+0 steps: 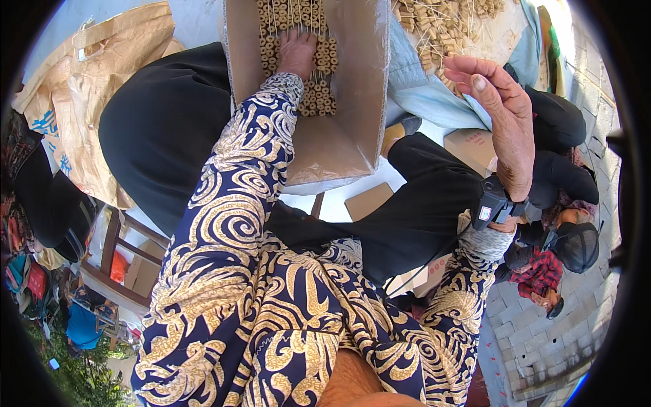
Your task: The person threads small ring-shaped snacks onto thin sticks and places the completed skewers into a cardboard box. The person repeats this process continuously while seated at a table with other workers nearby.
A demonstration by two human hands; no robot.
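Observation:
A cardboard box with a clear plastic liner stands open between my knees. Inside it lie rows of small tan ring-ended rolls, with thin pale sticks running across them at the far end. My left hand reaches into the box and rests flat on the rolls, fingers spread; whether anything is under the palm is hidden. Raised to the right of the box, my right hand is empty, its thumb and fingers apart. A black device is strapped to that wrist.
Beyond the box on the right, a heap of similar tan pieces and sticks lies on a sheet beside blue woven plastic. Brown paper sacking is at the left, near a wooden stool. Other people sit at both sides.

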